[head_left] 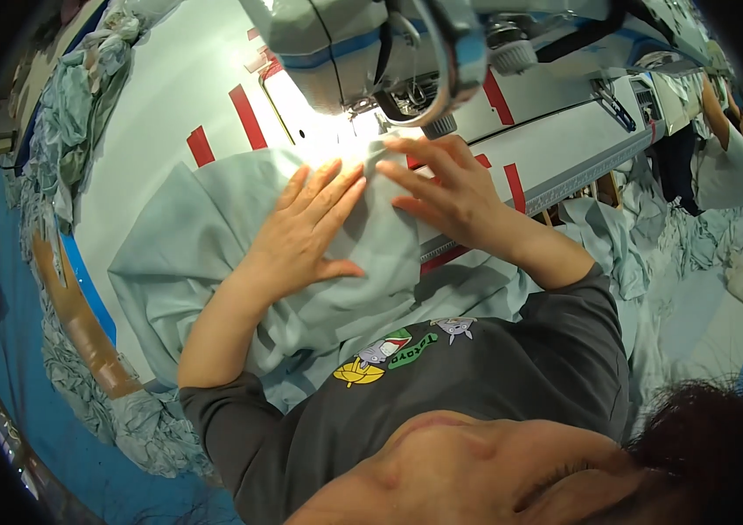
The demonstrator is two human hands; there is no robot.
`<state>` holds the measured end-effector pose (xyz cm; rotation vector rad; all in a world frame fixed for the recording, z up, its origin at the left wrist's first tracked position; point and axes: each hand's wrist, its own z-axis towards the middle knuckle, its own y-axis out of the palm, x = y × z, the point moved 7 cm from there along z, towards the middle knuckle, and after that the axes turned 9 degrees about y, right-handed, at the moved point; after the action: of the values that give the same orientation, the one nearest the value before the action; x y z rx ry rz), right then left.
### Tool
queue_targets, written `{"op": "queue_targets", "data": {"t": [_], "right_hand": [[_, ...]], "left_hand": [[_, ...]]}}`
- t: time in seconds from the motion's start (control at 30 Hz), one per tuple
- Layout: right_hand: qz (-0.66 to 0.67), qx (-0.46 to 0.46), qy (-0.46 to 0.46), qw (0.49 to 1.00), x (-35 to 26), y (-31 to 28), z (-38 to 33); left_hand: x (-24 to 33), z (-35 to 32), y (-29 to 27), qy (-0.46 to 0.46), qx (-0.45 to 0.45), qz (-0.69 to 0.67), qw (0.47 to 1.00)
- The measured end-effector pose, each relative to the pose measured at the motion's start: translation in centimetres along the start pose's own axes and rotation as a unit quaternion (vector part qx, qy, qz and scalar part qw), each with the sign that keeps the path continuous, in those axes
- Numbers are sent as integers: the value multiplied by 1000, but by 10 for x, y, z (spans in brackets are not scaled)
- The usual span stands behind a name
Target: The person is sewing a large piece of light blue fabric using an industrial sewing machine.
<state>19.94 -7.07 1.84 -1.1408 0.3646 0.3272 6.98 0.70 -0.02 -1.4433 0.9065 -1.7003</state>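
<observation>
Pale green fabric point(188, 227) lies in loose folds over the white sewing table and down into my lap. Its far edge reaches the brightly lit needle area of a sewing machine point(345, 52). My left hand point(306, 223) rests flat on the cloth just short of the needle, fingers stretched forward and thumb out to the side. To its right, my right hand point(441, 188) is bent over the cloth's edge beside the presser foot, its fingers curved and spread apart. The glare at the needle hides the exact cloth edge there.
Red tape strips point(247, 116) mark the tabletop point(161, 105). A measuring tape point(572, 182) runs along its near right edge, with small snips point(614, 107) beyond. Bundled pale green pieces point(74, 114) hang at the left, and more cloth point(695, 245) is heaped at the right. Another person's arm point(715, 109) shows far right.
</observation>
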Motion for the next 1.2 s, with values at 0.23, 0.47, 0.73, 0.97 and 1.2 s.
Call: {"op": "queue_targets", "data": {"t": [0.23, 0.47, 0.73, 0.97, 1.2], "right_hand": [[24, -26, -57, 998, 1, 23, -7], [40, -19, 14, 999, 8, -1, -11], [462, -338, 473, 670, 2, 126, -207], [495, -340, 214, 770, -61, 97, -115], [350, -302, 405, 789, 36, -14, -178]], "left_hand": [[-4, -15, 3, -51, -76, 24, 996], [-15, -8, 2, -111, -42, 101, 988], [-24, -1, 0, -118, 21, 152, 981], [-22, 9, -3, -112, 34, 161, 980], [-3, 11, 16, -135, 60, 136, 980]]}}
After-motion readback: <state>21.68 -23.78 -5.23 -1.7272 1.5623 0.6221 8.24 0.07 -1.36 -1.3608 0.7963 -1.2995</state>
